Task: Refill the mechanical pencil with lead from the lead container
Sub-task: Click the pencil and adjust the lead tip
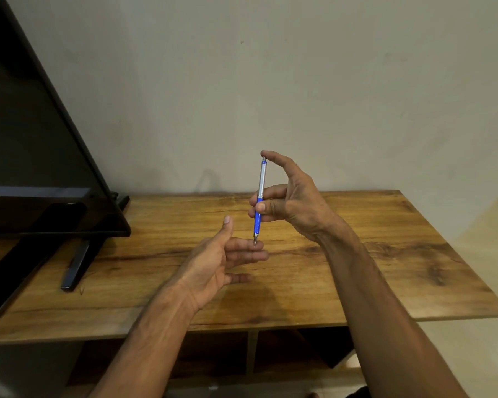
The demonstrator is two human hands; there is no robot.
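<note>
Above the desk's middle, right hand [288, 196] holds the mechanical pencil [259, 201] near upright, tip down. Thumb and middle fingers pinch the blue grip section; index finger arches over and rests on the push-button cap at the top of the silver barrel. That finger placement reads as a clicking hold, likely to advance lead or test whether any feeds through.

Left hand [222, 259] sits just below, palm up and open, fingers spread loosely, holding nothing that can be made out. Pencil tip hovers at or touching the left fingertips [258, 248]; contact cannot be settled from this angle. The open palm probably serves as a catch or a stop for lead coming out of the tip. No lead visible, too fine to tell.

Lead container: not found anywhere in view. Judgement: either refill is at the checking stage or the container lies out of frame.

Both forearms reach in from the near edge over the wooden desk [385, 239], whose surface around the hands is bare grain. Far left, a dark flat-screen monitor [41, 168] stands on its splayed feet [75, 265], well apart from the hands. Plain pale wall [328, 81] behind; open shelf space under the desk.
</note>
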